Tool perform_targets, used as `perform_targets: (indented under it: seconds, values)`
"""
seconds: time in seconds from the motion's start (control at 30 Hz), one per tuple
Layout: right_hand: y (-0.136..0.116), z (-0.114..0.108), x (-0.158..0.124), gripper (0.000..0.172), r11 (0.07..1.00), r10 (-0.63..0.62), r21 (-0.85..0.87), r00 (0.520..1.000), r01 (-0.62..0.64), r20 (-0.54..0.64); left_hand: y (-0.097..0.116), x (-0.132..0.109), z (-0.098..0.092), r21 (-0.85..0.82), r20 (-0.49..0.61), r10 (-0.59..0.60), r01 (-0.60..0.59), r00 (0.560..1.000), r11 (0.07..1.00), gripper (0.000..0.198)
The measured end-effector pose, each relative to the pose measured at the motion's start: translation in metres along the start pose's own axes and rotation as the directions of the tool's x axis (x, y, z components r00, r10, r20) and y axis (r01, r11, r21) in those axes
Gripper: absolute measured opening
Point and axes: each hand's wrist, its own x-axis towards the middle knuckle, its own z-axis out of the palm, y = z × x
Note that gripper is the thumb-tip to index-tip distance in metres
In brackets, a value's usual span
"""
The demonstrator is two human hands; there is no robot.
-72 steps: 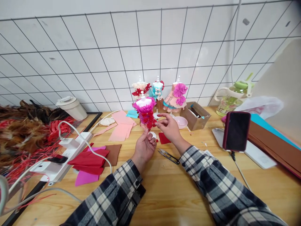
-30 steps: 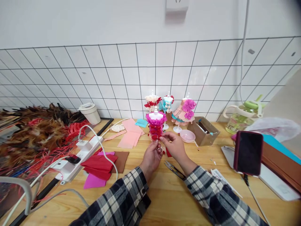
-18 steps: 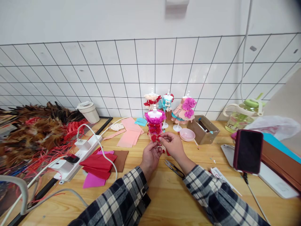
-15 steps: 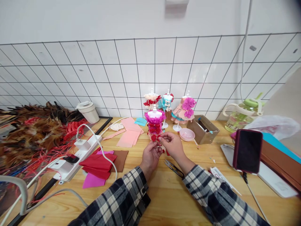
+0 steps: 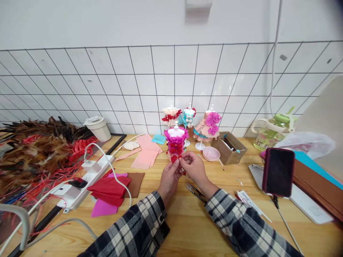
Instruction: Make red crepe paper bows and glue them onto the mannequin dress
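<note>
A small white mannequin (image 5: 176, 132) in a magenta and red crepe-paper dress stands at the middle of the wooden table. At the front of its skirt, a red paper bow (image 5: 174, 158) is pinched between the fingertips of my left hand (image 5: 170, 177) and my right hand (image 5: 193, 167). Both hands are close together, and their fingers partly hide the lower dress. Three more dressed mannequins stand behind: one cream and red (image 5: 170, 115), one turquoise (image 5: 188, 119), one peach with magenta rosettes (image 5: 207, 125).
Scissors (image 5: 196, 192) lie beside my right wrist. A pink bowl (image 5: 211, 154) and cardboard box (image 5: 229, 147) are behind it. Red paper (image 5: 109, 187), peach paper (image 5: 146, 154), a power strip (image 5: 85, 182) and feathers (image 5: 40, 142) are left; a phone (image 5: 278, 172) stands right.
My left thumb has moved up onto the red bow, and both hands have drawn nearer to the dress. The whole view has shifted slightly.
</note>
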Motion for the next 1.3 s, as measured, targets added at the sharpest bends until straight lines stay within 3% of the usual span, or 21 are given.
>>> perform_targets:
  seconds: [0.13, 0.27, 0.43, 0.57, 0.67, 0.73, 0.83, 0.93, 1.03, 1.17, 1.23, 1.3]
  values:
    - [-0.001, 0.001, -0.001, 0.022, 0.993, -0.033, 0.11, 0.999, 0.032, 0.008, 0.0, -0.001, -0.002, -0.014, -0.001, 0.016, -0.016, 1.0, 1.0, 0.023]
    - [0.001, 0.0, 0.0, 0.019, 0.996, -0.054, 0.075, 0.998, 0.052, 0.02, 0.001, -0.002, -0.003, -0.009, -0.013, 0.019, -0.019, 1.0, 1.0, 0.024]
    - [0.005, -0.001, -0.002, 0.019, 0.986, -0.119, -0.123, 0.992, 0.113, -0.042, 0.002, -0.004, -0.005, 0.043, -0.034, -0.012, 0.013, 0.999, 0.999, 0.028]
    - [-0.009, -0.015, -0.005, 0.016, 0.928, -0.206, -0.337, 0.972, 0.158, -0.114, 0.006, -0.008, -0.009, 0.143, -0.092, -0.031, 0.044, 0.995, 0.989, 0.032]
    - [-0.022, -0.044, -0.002, 0.017, 0.763, -0.224, -0.634, 0.971, 0.125, -0.079, 0.012, -0.015, -0.014, 0.374, -0.115, 0.039, 0.007, 0.993, 0.927, 0.035]
    - [-0.024, -0.068, 0.003, 0.021, 0.525, -0.169, -0.85, 0.984, 0.04, -0.059, 0.017, -0.021, -0.017, 0.55, -0.071, 0.113, -0.055, 0.991, 0.833, 0.034]
    - [-0.014, -0.095, 0.012, 0.03, 0.187, 0.109, -0.979, 0.992, -0.083, -0.063, 0.02, -0.031, -0.02, 0.706, 0.035, 0.138, -0.123, 0.99, 0.697, 0.029]
    - [0.0, -0.104, 0.019, 0.029, 0.116, 0.199, -0.991, 0.979, -0.074, -0.05, 0.018, -0.041, -0.025, 0.799, 0.095, 0.091, -0.13, 0.991, 0.587, 0.026]
    - [0.004, -0.101, 0.017, 0.03, 0.087, 0.202, -0.995, 0.979, -0.043, -0.024, 0.015, -0.049, -0.032, 0.857, 0.146, 0.032, -0.143, 0.989, 0.495, 0.024]
    - [-0.01, -0.093, -0.011, 0.028, 0.068, 0.165, -0.997, 0.985, 0.047, 0.058, 0.021, -0.062, -0.039, 0.905, 0.206, 0.009, -0.194, 0.979, 0.378, 0.025]
    - [-0.018, -0.088, -0.038, 0.025, 0.068, 0.116, -0.988, 0.983, 0.135, 0.143, 0.025, -0.069, -0.04, 0.91, 0.27, 0.045, -0.27, 0.962, 0.316, 0.036]
    - [-0.023, -0.083, -0.07, 0.022, 0.066, -0.008, -0.949, 0.951, 0.309, 0.309, 0.029, -0.076, -0.038, 0.891, 0.377, 0.093, -0.389, 0.921, 0.235, 0.067]
